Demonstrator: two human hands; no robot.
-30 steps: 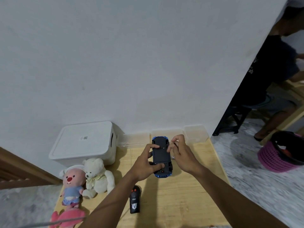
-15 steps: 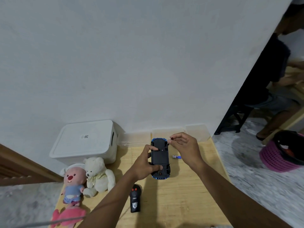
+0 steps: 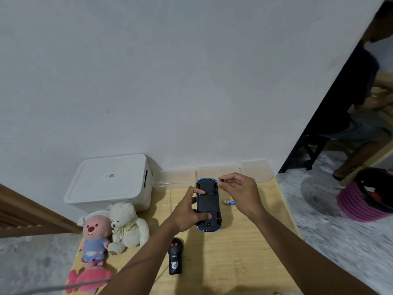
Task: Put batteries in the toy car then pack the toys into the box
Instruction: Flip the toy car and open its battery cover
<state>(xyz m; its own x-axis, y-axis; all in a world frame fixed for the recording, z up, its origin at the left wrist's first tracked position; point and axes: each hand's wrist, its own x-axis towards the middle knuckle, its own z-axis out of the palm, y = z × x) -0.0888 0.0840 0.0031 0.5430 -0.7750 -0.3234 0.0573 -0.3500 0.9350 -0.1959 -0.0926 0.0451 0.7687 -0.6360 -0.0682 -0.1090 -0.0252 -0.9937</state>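
- White box at the far-left corner of the surface, lid on; packing not started.
- Left hand: fingers grip the toy car, underside up, over mid-surface. A slack grip could drop it.
- Battery lies loose just right of the car and could roll toward the right edge.
- Right hand: fingers pinched at the car's far end; cannot tell what they hold. A small part could slip.

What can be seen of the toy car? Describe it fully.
The toy car is upside down, its flat black plastic-looking underside facing the camera, blue bodywork showing at both ends, black wheels at the near end. The left hand grips it over the wooden table, thumb on the near end, a finger on the far part. The right hand pinches its fingertips by the far right corner; contact is unclear.
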